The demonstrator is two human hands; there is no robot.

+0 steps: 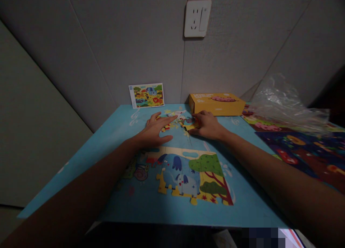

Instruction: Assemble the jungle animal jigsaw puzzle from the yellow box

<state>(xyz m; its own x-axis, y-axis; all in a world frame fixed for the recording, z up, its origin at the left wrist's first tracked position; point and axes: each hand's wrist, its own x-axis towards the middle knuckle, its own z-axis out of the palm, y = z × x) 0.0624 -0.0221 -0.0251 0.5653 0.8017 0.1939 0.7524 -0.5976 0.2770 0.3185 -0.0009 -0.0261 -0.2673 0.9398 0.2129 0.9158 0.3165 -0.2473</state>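
A partly joined jigsaw puzzle (185,172) with blue elephants, a tree and bushes lies on the light blue table (107,133). Behind it is a small heap of loose puzzle pieces (180,119), partly hidden by my hands. My left hand (156,130) hovers over or rests on the heap's left side, fingers spread and thumb apart. At the right side, my right hand (207,125) has its thumb and curled fingers around a yellow puzzle piece (192,126). Its fingertips partly cover that piece.
A picture card (147,96) leans against the wall at the back. Right of it stands a yellow box (217,104). Clear plastic wrap (285,101) and a dark printed sheet (302,151) lie on the right. A socket (197,18) is on the wall.
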